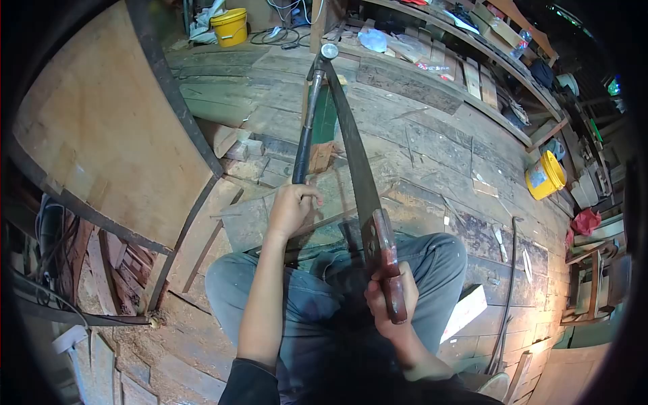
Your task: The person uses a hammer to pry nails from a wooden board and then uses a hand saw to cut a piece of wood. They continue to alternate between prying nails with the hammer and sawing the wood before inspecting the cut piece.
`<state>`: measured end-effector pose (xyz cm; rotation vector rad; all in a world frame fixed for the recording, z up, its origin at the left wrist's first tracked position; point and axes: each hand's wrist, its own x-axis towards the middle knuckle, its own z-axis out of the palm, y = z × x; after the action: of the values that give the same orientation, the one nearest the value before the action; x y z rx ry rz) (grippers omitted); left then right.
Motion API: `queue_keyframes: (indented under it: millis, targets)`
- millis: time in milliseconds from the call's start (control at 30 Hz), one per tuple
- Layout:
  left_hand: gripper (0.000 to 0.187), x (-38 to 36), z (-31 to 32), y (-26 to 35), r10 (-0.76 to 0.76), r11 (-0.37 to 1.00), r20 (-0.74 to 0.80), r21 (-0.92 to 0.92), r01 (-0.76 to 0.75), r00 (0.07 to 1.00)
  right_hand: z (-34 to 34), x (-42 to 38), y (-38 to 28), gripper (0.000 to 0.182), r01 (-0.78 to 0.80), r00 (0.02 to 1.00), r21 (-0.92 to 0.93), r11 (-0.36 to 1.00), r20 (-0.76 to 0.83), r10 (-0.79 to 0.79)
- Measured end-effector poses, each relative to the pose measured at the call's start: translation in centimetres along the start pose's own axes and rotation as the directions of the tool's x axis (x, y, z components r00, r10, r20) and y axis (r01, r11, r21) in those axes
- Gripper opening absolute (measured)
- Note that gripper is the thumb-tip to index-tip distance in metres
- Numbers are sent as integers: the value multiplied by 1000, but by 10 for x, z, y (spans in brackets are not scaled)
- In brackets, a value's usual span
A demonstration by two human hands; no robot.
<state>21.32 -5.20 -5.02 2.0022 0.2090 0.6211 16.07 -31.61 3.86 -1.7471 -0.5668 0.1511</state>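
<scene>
My left hand (pixel 291 210) is closed round the lower end of the dark handle of a hammer (pixel 309 121), which points up and away from me. In my right hand (pixel 397 307) is the reddish-brown wooden grip of a handsaw (pixel 356 152), its long blade slanting forward and to the left. The hammer's head and the blade's far tip meet or overlap in this view. Both tools are held above the plank floor, in front of my crossed legs (pixel 432 270). Behind them are a green board (pixel 325 111) and a wood block (pixel 324 156).
A large wooden panel in a dark frame (pixel 111 128) stands at left. Wood offcuts (pixel 239 145) lie beside it. Yellow buckets (pixel 230 28) (pixel 545 175) stand at the back and right. A long metal bar (pixel 509 290) lies on the floor at right. Shelving (pixel 466 74) runs along the back.
</scene>
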Motion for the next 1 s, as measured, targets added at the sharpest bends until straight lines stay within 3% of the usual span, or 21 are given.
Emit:
queue_keyframes:
  millis: [100, 267, 400, 467, 567, 700, 867, 1000]
  targets:
    - [25, 0, 2, -5, 27, 998, -9, 63, -27, 1000, -2, 3, -7, 15, 34, 999, -4, 999, 2, -34]
    - [25, -4, -7, -7, -25, 992, 36, -120, 30, 999, -6, -2, 3, 14, 9, 999, 27, 1000, 31, -10]
    - [24, -4, 4, -8, 33, 995, -13, -96, -34, 999, -9, -3, 12, 13, -19, 999, 18, 1000, -28, 19]
    - [19, -2, 6, -4, -9, 986, -79, -168, -4, 997, -8, -3, 14, 12, -12, 999, 30, 999, -43, 14]
    - [19, 2, 6, -11, -93, 981, -21, -174, 88, 995, -5, -6, 14, 13, 6, 999, 57, 998, -45, -3]
    - [20, 3, 3, -22, -101, 991, 39, -87, 104, 994, -2, -10, 23, 15, 35, 998, 93, 995, -52, -30]
    - [19, 2, 2, -31, 28, 998, 46, -49, -26, 999, 4, -18, 32, 17, 46, 998, 113, 992, -55, -40]
    - [18, 1, 2, -29, -43, 999, 21, -15, 43, 999, 11, -9, 22, 18, 138, 989, 81, 987, -67, -132]
